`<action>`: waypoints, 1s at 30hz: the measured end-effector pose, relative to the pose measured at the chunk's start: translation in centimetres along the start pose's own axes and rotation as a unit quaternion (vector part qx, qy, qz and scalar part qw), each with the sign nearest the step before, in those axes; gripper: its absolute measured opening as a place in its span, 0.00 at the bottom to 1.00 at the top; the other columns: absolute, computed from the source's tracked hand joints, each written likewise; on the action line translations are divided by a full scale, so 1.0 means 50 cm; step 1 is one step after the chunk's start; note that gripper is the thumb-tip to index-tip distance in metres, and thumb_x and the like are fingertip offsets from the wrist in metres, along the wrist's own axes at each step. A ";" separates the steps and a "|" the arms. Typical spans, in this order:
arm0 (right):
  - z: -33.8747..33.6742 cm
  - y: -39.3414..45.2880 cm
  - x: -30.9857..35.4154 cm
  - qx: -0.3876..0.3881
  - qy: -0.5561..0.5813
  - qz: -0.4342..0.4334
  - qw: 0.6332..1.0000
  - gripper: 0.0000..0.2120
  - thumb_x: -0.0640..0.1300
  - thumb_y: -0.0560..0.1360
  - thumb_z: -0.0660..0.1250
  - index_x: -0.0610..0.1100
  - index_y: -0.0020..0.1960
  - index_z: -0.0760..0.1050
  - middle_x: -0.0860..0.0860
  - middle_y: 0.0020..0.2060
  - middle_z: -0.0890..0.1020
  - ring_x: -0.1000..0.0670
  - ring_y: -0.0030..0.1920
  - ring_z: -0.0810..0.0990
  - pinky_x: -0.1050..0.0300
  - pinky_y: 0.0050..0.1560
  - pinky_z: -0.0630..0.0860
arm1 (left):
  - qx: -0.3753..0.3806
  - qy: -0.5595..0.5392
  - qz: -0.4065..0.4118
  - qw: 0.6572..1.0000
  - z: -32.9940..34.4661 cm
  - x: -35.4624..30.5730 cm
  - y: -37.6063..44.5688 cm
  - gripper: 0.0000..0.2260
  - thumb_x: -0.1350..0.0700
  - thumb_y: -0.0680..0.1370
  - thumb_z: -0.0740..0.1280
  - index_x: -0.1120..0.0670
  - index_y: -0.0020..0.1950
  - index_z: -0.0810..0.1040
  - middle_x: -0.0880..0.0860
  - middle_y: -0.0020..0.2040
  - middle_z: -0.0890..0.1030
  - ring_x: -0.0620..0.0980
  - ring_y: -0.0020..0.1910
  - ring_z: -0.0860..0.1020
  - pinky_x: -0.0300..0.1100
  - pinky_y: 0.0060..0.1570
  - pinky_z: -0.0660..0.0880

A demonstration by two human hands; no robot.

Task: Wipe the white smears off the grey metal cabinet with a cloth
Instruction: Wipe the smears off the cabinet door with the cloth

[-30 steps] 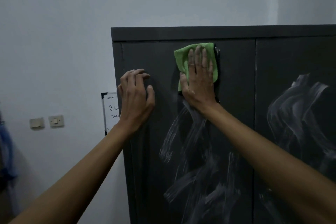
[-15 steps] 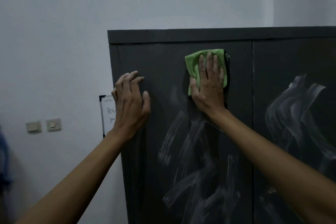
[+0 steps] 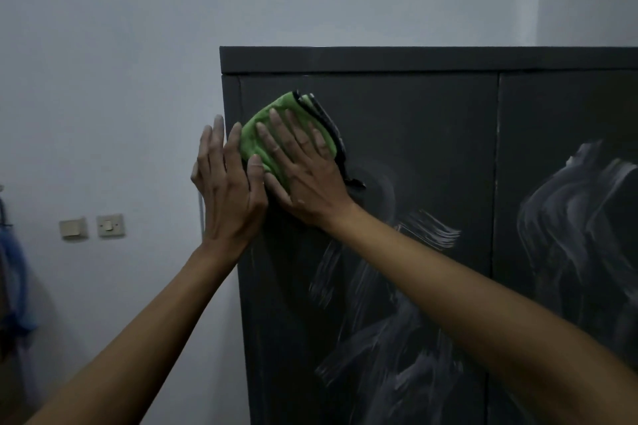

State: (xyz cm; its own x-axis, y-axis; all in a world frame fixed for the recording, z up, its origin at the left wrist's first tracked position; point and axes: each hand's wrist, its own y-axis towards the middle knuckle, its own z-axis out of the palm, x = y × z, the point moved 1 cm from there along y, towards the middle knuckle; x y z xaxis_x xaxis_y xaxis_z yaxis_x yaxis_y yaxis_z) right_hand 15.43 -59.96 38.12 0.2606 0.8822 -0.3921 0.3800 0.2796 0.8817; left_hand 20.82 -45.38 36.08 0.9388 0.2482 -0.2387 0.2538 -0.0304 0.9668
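My right hand [image 3: 303, 179] pressed the folded green cloth [image 3: 266, 128] flat against the upper left of the grey metal cabinet [image 3: 414, 121], fingers spread straight; my left hand [image 3: 226, 183] lay open on the cabinet's edge; the cloth looked soft, light, best held under the palm; white smears [image 3: 379, 338] remained below.

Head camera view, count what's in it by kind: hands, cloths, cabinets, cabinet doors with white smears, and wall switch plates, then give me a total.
Hands: 2, left hand and right hand
Cloths: 1, green cloth
Cabinets: 1, grey cabinet
Smeared doors: 2, left door, right door
Switch plates: 2, one, another
Total: 8
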 end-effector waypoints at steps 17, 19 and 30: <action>-0.120 -0.188 -0.333 -0.044 -0.027 0.237 0.970 0.32 0.51 0.85 0.54 0.46 0.86 0.52 0.46 0.86 0.52 0.46 0.86 0.49 0.42 0.84 0.48 | 0.042 0.010 0.047 0.998 0.095 -0.083 -0.013 0.26 0.48 0.85 0.54 0.59 0.80 0.65 0.57 0.84 0.59 0.54 0.85 0.52 0.57 0.80 0.50; -0.129 -0.200 -0.362 -0.053 -0.014 0.286 0.957 0.32 0.50 0.85 0.54 0.45 0.87 0.50 0.45 0.86 0.50 0.44 0.86 0.47 0.41 0.84 0.47 | 0.038 0.010 0.042 0.998 0.096 -0.084 -0.018 0.26 0.48 0.85 0.54 0.59 0.80 0.66 0.57 0.84 0.59 0.54 0.85 0.52 0.58 0.80 0.50; -0.063 -0.098 -0.172 -0.041 0.021 0.209 0.977 0.35 0.52 0.83 0.59 0.44 0.86 0.52 0.45 0.86 0.51 0.42 0.86 0.47 0.40 0.83 0.43 | 0.027 0.023 0.021 0.999 0.055 -0.032 -0.025 0.25 0.49 0.85 0.54 0.58 0.79 0.67 0.56 0.83 0.61 0.53 0.84 0.52 0.55 0.79 0.52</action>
State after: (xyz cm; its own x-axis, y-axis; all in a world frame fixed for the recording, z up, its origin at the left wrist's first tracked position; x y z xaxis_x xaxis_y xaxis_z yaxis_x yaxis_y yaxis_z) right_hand 8.55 -67.71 37.99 0.3406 0.9401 0.0166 0.1748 -0.0806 0.9813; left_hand 19.66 -48.37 35.00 0.9374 0.2907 -0.1916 0.2272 -0.0938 0.9693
